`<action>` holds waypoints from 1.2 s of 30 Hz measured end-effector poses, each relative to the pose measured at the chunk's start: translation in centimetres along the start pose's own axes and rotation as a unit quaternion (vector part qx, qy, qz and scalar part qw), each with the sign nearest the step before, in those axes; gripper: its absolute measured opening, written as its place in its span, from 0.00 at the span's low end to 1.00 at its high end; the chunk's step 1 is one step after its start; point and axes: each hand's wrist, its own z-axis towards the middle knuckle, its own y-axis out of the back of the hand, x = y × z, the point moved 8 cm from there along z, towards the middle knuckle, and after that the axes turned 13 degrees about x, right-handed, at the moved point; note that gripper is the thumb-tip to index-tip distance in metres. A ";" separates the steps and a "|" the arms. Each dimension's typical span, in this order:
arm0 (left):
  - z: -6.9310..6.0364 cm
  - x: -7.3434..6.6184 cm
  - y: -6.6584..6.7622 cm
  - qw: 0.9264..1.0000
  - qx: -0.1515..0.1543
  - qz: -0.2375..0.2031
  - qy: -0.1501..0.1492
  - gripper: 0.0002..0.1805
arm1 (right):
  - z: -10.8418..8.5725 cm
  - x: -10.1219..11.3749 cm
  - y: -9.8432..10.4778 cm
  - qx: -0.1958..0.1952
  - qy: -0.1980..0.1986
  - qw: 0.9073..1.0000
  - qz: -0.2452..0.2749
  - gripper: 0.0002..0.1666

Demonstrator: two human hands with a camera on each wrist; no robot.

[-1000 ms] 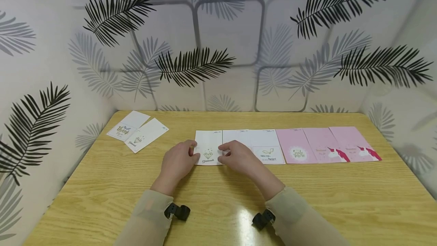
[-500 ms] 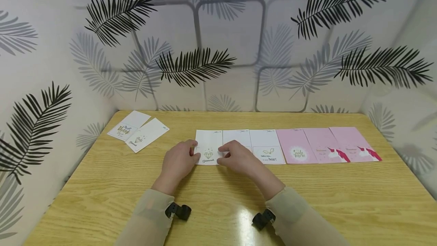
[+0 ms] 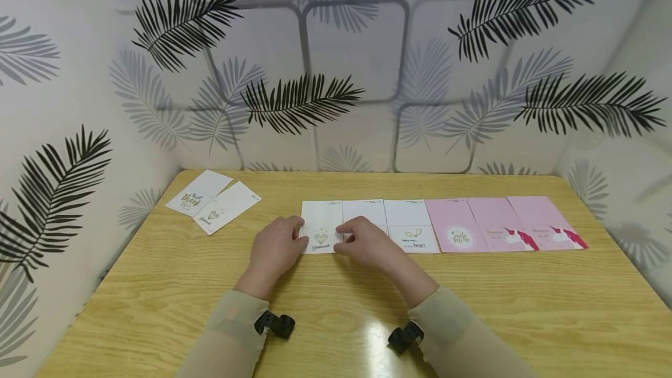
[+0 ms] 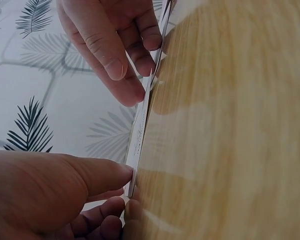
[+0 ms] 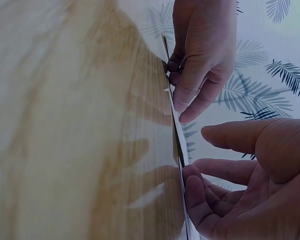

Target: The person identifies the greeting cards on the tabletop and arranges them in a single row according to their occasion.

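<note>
A white card with a gold diamond print (image 3: 322,220) lies on the wooden table, at the left end of a row of cards. My left hand (image 3: 275,245) is at its left edge, with thumb and fingertips touching it there. On the other side, my right hand (image 3: 367,241) has its fingertips at the card's right edge. The right wrist view shows the right thumb (image 5: 232,137) raised off the card. Under the right hand lies a second white card (image 3: 363,210), its print mostly hidden.
A white card with gold wings (image 3: 412,214) and several pink cards (image 3: 455,220) continue the row rightward. Two loose white cards, one reading Thank you (image 3: 196,194) and one with hearts (image 3: 227,207), lie tilted at the back left. A leaf-patterned wall (image 3: 357,144) stands behind the table.
Between one second and half a second ago, the right fingertips shift very slightly leftward at the diamond card's edge. Otherwise the hands and cards look still.
</note>
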 end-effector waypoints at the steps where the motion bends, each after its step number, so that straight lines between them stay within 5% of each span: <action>1: 0.0 0.0 0.0 1.000 0.000 0.001 -0.001 0.20 | 0.0 0.0 0.0 0.000 0.001 1.000 -0.001 0.25; 22: -0.2 0.6 0.9 0.999 -0.008 -0.034 0.010 0.21 | -0.3 0.1 0.4 -0.011 -0.002 1.000 0.026 0.26; 28: -0.5 1.9 2.4 0.998 -0.038 -0.047 0.009 0.21 | -0.5 0.8 0.7 -0.019 0.007 0.999 0.048 0.27; 36: -1.4 4.5 4.3 0.998 -0.039 -0.043 0.028 0.26 | -0.1 2.9 0.3 -0.026 0.027 0.997 0.067 0.30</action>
